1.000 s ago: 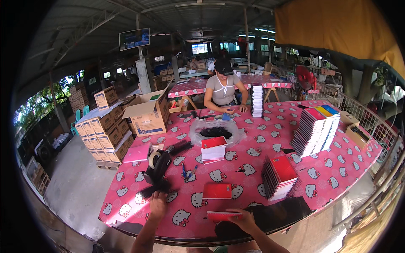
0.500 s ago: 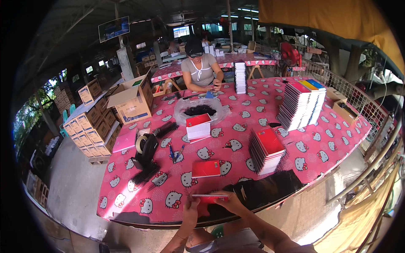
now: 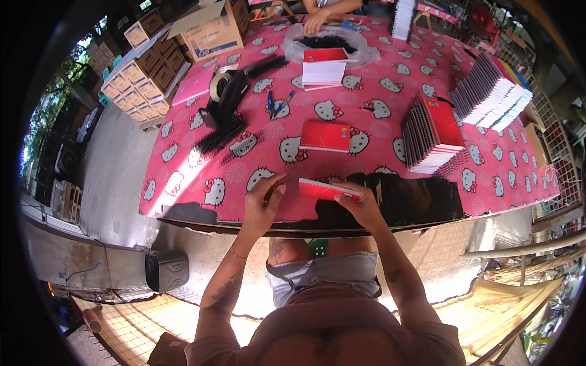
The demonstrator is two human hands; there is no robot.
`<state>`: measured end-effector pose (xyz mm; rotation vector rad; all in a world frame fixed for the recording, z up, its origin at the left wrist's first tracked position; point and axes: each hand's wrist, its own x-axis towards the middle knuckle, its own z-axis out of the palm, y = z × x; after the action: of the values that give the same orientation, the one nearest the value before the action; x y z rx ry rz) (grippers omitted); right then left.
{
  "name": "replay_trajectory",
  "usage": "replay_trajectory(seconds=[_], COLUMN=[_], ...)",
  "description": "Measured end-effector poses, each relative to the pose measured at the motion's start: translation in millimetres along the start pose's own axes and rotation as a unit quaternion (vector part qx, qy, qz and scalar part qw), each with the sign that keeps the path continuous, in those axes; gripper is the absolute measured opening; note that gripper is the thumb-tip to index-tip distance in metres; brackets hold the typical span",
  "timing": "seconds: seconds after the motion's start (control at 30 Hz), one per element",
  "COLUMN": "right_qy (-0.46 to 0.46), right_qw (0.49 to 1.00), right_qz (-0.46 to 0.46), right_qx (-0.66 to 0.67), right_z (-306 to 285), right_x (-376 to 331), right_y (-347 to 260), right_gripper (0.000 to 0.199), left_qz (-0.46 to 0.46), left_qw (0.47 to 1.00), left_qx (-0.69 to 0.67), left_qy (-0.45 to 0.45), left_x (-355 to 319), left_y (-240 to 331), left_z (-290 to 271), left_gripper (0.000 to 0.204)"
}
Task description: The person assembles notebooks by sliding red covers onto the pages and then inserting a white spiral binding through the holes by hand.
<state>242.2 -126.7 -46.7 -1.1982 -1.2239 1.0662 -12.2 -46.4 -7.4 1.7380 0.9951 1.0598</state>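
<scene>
At the table's front edge, my right hand (image 3: 364,206) grips one end of a small red notebook (image 3: 326,190), its white page edge facing up. To its left my left hand (image 3: 264,204) is closed in a pinch, apart from the notebook; what sits between the fingers, perhaps something thin and dark, is too small to make out. Just beyond lies another red notebook (image 3: 325,136), flat on the table. A pile of red notebooks with black spiral bindings (image 3: 432,135) stands to the right. Farther off is a short stack of red-covered pads (image 3: 323,68).
On the pink patterned table (image 3: 293,201) are a black tape dispenser (image 3: 226,94), blue-handled pliers (image 3: 279,105), black coils (image 3: 220,137) and a plastic bag of black coils (image 3: 332,43). Taller notebook stacks (image 3: 493,91) rise at right. A co-worker's hand (image 3: 315,22) reaches in opposite. Cartons (image 3: 213,30) stand left.
The view has tilted down, showing more of my arms and lap. My left hand has come away from the notebook, which stays in my right hand. The co-worker's hand has moved to the plastic bag.
</scene>
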Motion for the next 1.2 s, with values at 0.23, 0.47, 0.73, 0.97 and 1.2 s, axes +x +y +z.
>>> replay_trajectory(seconds=[0.23, 0.47, 0.73, 0.97, 1.2], right_qy=[-0.011, -0.008, -0.028, -0.016, 0.114], right_qw=[1.000, 0.999, 0.999, 0.998, 0.992], right_qz=[0.003, 0.024, 0.027, -0.013, -0.031], right_qx=[-0.005, -0.023, -0.033, -0.063, 0.050], right_z=[2.2, -0.6, -4.8, -0.6, 14.5], right_x=[7.6, 11.0, 3.6, -0.1, -2.1], right_y=[-1.7, -7.0, -25.0, -43.8, -57.1], right_gripper=[0.031, 0.027, 0.027, 0.028, 0.029], left_qz=[0.128, 0.111, 0.173, 0.208, 0.284], left_qw=[0.983, 0.986, 0.946, 0.920, 0.813], left_qx=[0.130, 0.125, 0.192, 0.249, 0.508], left_qy=[0.011, -0.016, -0.195, -0.220, -0.020], left_x=[7.2, 22.4, 40.4, 45.3, 0.0], left_y=[1.0, 0.2, 12.6, 36.9, 36.0], left_z=[7.6, 5.1, -17.0, -13.3, 47.6], left_gripper=[0.021, 0.024, 0.030, 0.034, 0.078])
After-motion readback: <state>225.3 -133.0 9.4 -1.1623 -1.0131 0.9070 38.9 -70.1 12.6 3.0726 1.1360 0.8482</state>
